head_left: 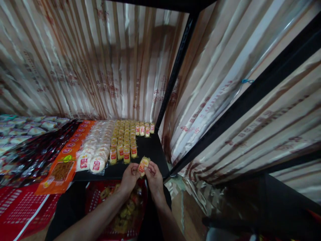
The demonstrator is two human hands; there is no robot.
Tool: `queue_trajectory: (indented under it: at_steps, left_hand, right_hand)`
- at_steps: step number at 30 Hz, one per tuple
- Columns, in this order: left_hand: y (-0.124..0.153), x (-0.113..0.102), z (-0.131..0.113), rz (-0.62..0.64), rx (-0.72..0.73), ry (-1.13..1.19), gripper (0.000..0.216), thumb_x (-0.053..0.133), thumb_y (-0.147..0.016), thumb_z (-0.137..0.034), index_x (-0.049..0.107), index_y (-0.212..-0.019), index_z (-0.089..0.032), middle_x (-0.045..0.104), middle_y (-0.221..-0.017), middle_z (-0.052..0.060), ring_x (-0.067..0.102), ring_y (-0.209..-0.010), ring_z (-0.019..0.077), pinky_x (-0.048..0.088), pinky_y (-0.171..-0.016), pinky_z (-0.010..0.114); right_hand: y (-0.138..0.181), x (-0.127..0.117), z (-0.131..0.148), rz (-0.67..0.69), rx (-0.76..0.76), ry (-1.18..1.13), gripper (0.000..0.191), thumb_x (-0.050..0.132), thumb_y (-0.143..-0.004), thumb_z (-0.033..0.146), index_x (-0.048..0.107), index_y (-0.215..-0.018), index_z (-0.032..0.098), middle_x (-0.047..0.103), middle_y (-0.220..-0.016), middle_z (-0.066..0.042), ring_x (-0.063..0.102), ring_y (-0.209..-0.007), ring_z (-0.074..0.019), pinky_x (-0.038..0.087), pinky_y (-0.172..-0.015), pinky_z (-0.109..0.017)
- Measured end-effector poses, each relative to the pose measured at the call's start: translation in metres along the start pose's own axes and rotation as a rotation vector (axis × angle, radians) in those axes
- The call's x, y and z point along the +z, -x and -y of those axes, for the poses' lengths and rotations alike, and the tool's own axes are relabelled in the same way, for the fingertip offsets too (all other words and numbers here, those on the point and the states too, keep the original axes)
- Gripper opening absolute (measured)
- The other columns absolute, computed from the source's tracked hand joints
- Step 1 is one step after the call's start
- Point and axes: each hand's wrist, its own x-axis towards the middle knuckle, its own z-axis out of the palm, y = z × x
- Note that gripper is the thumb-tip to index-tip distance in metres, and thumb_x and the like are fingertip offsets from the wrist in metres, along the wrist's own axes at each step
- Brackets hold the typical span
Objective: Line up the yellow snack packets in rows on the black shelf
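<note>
Both my hands hold one small yellow snack packet (pixel 143 164) with a red label, just in front of the black shelf (pixel 150 150). My left hand (pixel 129 177) pinches its lower left side, fingers closed on it. My right hand (pixel 154 177) grips its right side, fingers closed too. On the shelf just beyond stand rows of the same yellow packets (pixel 125 140). Left of them lie rows of white round packets (pixel 96 150) with red labels.
A red plastic basket (pixel 120 214) holding more yellow packets sits below my forearms. Orange flat packets (pixel 66 157), dark red packets (pixel 37 150) and pale packets (pixel 25 129) fill the shelf's left. Striped plastic sheeting hangs behind and right, with a black frame post (pixel 175 70).
</note>
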Motion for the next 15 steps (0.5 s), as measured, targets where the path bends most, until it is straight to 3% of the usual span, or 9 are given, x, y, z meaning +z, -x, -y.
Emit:
queue_trajectory:
  at_steps: [7, 12, 15]
  left_hand:
    - [-0.031, 0.023, 0.012, -0.009, 0.052, -0.095, 0.015, 0.063, -0.064, -0.010, 0.059, -0.076, -0.017, 0.066, -0.074, 0.002, 0.062, -0.072, 0.0141, 0.046, -0.072, 0.025]
    - [-0.054, 0.039, 0.011, -0.115, 0.100, -0.298, 0.024, 0.064, -0.064, -0.008, 0.066, -0.085, -0.019, 0.067, -0.098, 0.006, 0.060, -0.094, 0.0195, 0.042, -0.089, 0.029]
    - [-0.069, 0.052, 0.008, -0.098, 0.115, -0.332, 0.024, 0.064, -0.065, -0.009, 0.067, -0.086, -0.020, 0.065, -0.111, 0.008, 0.055, -0.110, 0.0224, 0.034, -0.101, 0.032]
  right_hand:
    - [-0.026, -0.007, -0.014, -0.017, -0.065, 0.096, 0.050, 0.056, -0.073, 0.039, 0.053, -0.119, 0.020, 0.067, -0.110, -0.009, 0.064, -0.098, -0.0225, 0.050, -0.089, -0.038]
    - [-0.067, -0.024, -0.024, -0.167, -0.148, 0.239, 0.051, 0.052, -0.075, 0.040, 0.053, -0.121, 0.017, 0.066, -0.111, -0.012, 0.064, -0.097, -0.0232, 0.051, -0.084, -0.036]
    - [-0.097, -0.029, -0.026, -0.218, -0.204, 0.329, 0.050, 0.050, -0.077, 0.041, 0.054, -0.119, 0.016, 0.066, -0.110, -0.012, 0.064, -0.097, -0.0229, 0.050, -0.083, -0.034]
